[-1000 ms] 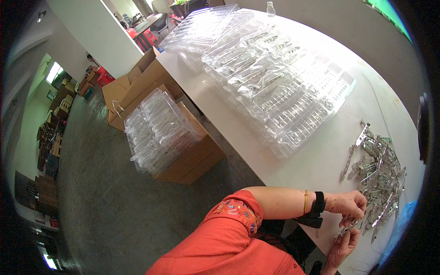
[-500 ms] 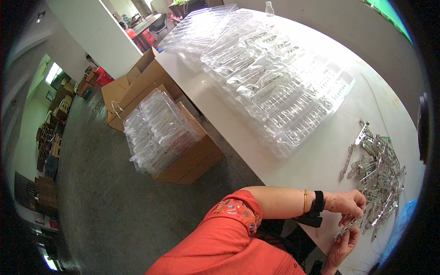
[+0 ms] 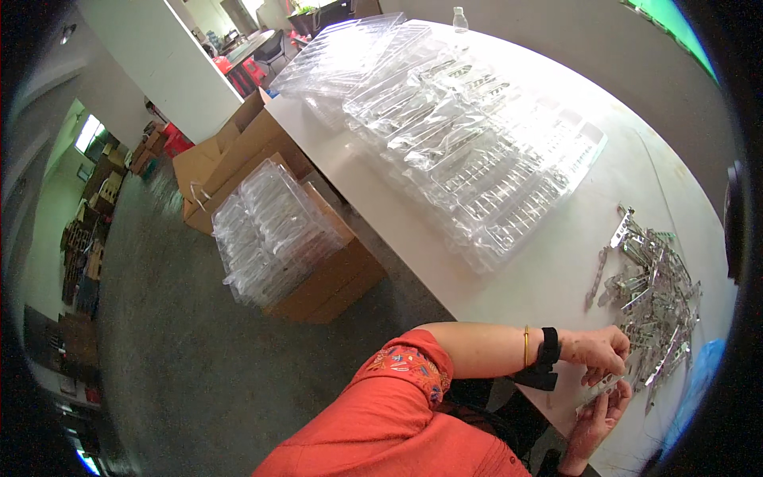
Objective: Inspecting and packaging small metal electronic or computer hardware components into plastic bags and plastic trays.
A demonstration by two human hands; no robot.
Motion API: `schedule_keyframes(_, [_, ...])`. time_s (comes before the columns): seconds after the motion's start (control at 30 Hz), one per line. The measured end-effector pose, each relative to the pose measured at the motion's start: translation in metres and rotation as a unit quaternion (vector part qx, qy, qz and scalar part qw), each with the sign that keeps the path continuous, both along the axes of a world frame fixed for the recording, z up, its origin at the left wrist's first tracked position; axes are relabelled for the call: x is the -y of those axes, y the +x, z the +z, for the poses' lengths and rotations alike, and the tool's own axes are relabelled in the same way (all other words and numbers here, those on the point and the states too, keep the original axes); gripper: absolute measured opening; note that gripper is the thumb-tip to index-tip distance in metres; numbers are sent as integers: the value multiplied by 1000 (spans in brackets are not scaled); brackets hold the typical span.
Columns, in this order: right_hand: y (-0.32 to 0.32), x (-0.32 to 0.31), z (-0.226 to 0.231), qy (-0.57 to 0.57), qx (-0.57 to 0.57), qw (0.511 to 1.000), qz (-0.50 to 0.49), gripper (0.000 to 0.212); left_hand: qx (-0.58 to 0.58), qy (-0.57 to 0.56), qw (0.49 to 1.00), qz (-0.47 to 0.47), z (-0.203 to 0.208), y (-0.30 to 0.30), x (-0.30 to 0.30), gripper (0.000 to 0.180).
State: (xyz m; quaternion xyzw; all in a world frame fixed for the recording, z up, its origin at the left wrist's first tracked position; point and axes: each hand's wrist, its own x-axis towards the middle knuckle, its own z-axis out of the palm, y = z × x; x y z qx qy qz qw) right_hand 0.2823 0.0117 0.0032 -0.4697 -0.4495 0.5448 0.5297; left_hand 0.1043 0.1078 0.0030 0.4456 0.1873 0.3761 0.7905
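Observation:
My left hand (image 3: 596, 350), wearing a black wrist strap and a gold bangle, is bent over the near edge of a pile. Its fingers are closed in a pinch at the upper end of a slim, shiny, perforated metal strip (image 3: 606, 387). Just below, my right hand (image 3: 596, 423) grips the same strip between thumb and fingers. Beside both hands lies a tangled pile of similar metal strips (image 3: 656, 306). The fingertips of my left hand are partly hidden.
Stacked clear plastic trays (image 3: 509, 191) holding bagged metal pieces cover the white table (image 3: 397, 222). Empty-looking clear trays (image 3: 342, 60) lie at the far end, near a small bottle (image 3: 460, 20). A cardboard box (image 3: 326, 282) with packed trays stands left; blue plastic (image 3: 699, 389) lies right.
My right hand has moved slightly up and right, closer to my left hand. The metal strip now shows more of its perforated face. The view has shifted slightly.

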Motion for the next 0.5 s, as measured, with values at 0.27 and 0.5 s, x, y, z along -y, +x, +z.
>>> schedule_keyframes(0.27, [5, 1, -1, -4, -3, 1000, 18, 34, -67, 6, 998, 6, -7, 7, 0, 12])
schedule_keyframes(0.5, [0, 5, 3, 48, -33, 997, 48, 32, -141, 37, 989, 20, 18, 0, 26, 12])
